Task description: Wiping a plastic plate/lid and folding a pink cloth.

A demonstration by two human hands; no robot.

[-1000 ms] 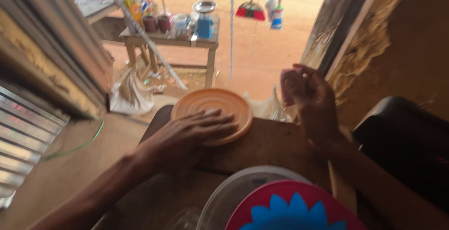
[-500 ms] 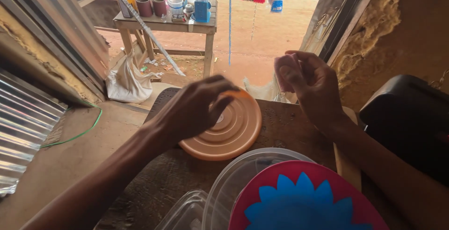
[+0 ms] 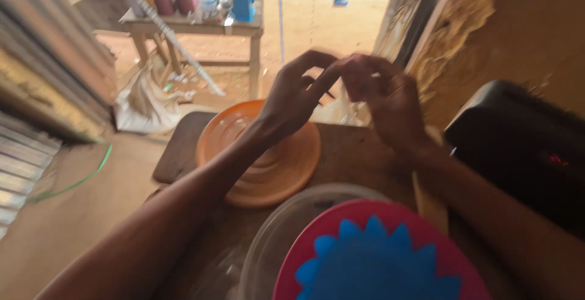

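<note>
L hand (image 3: 298,92) + R hand (image 3: 381,96) fingertips pinched together above orange lid (image 3: 262,153) near table (image 3: 359,153) far edge; held item too small to tell. Prob fiddling/separating; needs fine grip.

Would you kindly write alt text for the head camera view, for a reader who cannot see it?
Two bare hands, the left hand and the right hand, meet fingertip to fingertip above a wooden table; whether they pinch anything is unclear. Under the left forearm lies an orange ridged lid; nearest the camera sits a clear container with a pink and blue lid.
</note>
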